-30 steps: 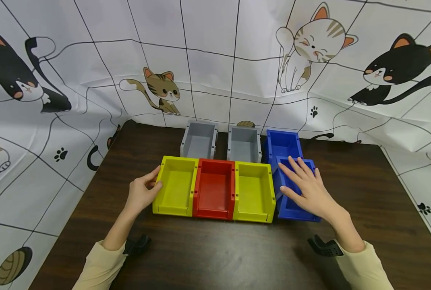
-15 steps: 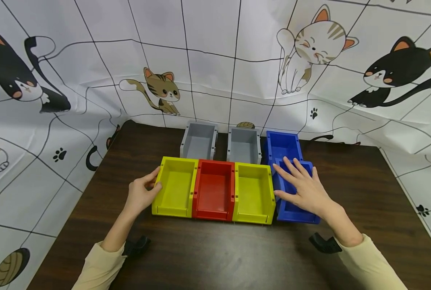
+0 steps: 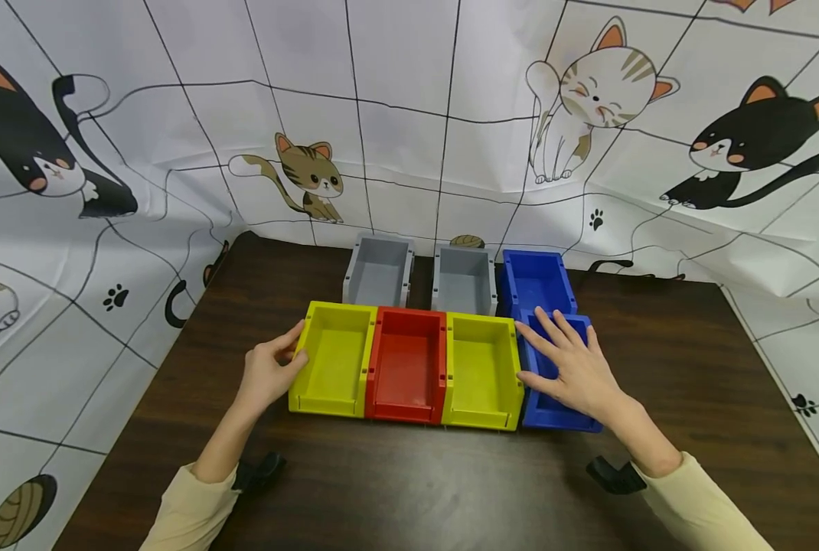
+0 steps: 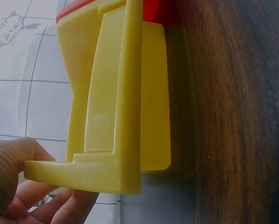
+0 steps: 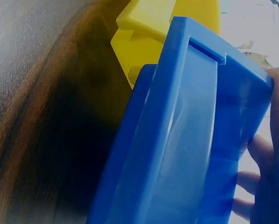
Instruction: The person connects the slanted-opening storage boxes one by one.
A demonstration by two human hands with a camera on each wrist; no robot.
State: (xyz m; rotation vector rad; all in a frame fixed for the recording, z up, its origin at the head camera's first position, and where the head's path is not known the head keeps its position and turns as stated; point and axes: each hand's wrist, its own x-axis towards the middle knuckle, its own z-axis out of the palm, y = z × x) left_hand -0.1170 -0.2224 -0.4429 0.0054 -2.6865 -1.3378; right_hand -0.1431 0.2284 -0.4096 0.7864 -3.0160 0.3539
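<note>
At the left end of the front row, my left hand (image 3: pixel 269 373) pinches the side wall of a yellow bin (image 3: pixel 333 353). In the left wrist view, the thumb lies over that yellow bin's rim (image 4: pixel 74 175), fingers on its outer side. A red bin (image 3: pixel 409 366) and another yellow bin (image 3: pixel 482 371) follow side by side. My right hand (image 3: pixel 578 373) spreads its fingers over the front blue bin (image 3: pixel 554 413), thumb reaching to the rim near the second yellow bin. Part of the blue bin's inside is hidden under this hand; the right wrist view shows its front lip (image 5: pixel 172 135).
Behind the front row stand two grey bins (image 3: pixel 379 272) with a gap between them, and a rear blue bin (image 3: pixel 536 282). All the bins stand on a dark wooden table (image 3: pixel 409 490). A white cat-print sheet (image 3: pixel 396 138) hangs behind and at the sides.
My right hand and the front blue bin have shifted left, bringing the bin closer against the second yellow bin. The left hand keeps its hold on the first yellow bin. The head view has tilted slightly.
</note>
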